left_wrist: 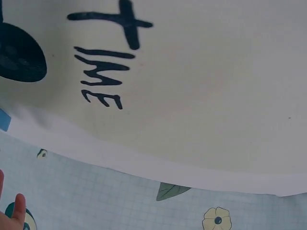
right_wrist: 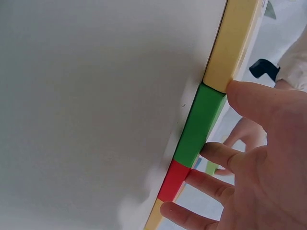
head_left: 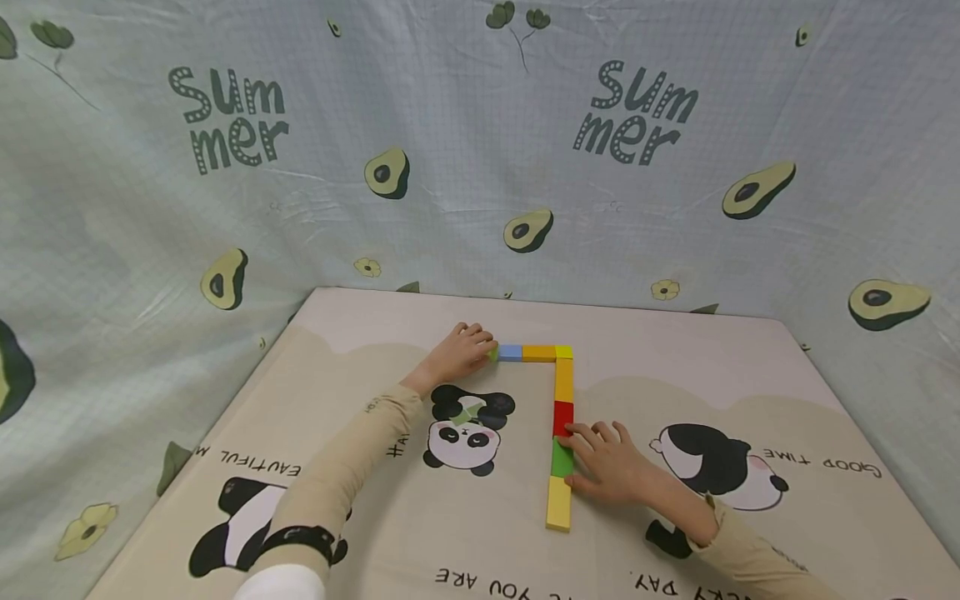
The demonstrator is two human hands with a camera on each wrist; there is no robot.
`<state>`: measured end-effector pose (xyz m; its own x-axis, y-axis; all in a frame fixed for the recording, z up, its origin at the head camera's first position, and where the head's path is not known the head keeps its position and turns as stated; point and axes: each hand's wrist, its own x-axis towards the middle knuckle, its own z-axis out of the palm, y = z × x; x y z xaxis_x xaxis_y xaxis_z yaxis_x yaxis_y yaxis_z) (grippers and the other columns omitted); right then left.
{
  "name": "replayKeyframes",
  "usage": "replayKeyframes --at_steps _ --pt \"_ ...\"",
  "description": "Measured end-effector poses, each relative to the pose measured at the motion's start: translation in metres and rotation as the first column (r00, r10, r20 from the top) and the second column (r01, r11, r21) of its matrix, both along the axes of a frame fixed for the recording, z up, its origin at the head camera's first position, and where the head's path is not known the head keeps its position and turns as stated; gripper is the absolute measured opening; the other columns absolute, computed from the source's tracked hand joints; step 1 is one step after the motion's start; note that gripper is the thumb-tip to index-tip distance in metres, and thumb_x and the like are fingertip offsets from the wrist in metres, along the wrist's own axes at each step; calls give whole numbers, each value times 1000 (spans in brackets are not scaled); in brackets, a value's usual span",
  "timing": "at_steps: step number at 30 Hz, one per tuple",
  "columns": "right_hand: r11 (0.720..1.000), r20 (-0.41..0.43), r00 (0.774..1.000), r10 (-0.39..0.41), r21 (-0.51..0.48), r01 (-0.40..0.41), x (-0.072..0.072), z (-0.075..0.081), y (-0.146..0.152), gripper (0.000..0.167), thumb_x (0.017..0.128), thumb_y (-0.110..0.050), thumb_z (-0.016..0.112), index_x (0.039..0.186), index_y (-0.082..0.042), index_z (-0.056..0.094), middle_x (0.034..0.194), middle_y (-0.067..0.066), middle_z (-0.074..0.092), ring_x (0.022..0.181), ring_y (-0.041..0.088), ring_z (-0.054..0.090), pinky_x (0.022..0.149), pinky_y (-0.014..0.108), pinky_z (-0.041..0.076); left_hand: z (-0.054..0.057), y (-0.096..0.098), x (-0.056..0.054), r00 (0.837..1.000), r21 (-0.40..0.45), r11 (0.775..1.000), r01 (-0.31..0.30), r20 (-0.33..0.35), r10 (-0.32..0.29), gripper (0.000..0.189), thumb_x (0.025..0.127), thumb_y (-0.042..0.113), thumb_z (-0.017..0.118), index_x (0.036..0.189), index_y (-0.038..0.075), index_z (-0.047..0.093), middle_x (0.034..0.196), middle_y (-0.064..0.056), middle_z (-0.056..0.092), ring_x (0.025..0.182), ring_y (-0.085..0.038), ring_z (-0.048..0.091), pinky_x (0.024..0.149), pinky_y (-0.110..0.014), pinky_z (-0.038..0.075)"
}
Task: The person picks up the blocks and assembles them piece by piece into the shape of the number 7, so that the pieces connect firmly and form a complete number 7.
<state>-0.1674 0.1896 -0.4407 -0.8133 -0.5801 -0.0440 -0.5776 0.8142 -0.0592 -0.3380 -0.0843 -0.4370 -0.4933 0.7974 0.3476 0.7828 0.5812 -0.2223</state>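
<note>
Several coloured wooden blocks form an L on the panda-print mat. My left hand (head_left: 459, 354) pinches a light green block (right_wrist: 211, 167) at the left end of the far row, beside a blue block (head_left: 511, 353). An orange block (head_left: 538, 353) and a small yellow-green block (head_left: 564, 352) continue that row to the corner. Down from the corner run a yellow block (head_left: 564, 380), a red block (head_left: 563, 417), a green block (head_left: 562, 456) and a pale yellow block (head_left: 558, 503). Extended fingers of my right hand (head_left: 617, 464) touch this column's right side around the red and green blocks, its thumb at the pale yellow one.
The mat (head_left: 360, 333) carries printed pandas and lettering. Behind it hangs a pale cloth (head_left: 450, 100) with avocado prints, also along both sides. A black band (head_left: 300, 540) circles the left forearm.
</note>
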Motion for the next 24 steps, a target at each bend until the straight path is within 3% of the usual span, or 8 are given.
replayKeyframes --at_steps 15,24 --pt "1000 9 1000 -5 -5 5 0 2 0 51 84 -42 53 125 -14 46 132 9 43 109 30 42 92 60 28 -7 -16 -12 995 35 995 -95 1 95 18 84 14 58 101 10 59 99 -5 62 94 -22 50 81 -41 40" --pt "1000 -1 1000 4 -2 -4 0 0 0 51 84 -44 52 125 -15 46 131 9 42 108 29 42 92 60 28 -10 -18 -13 994 17 994 -111 13 111 12 85 15 58 96 11 59 93 -5 61 89 -22 50 77 -41 40"
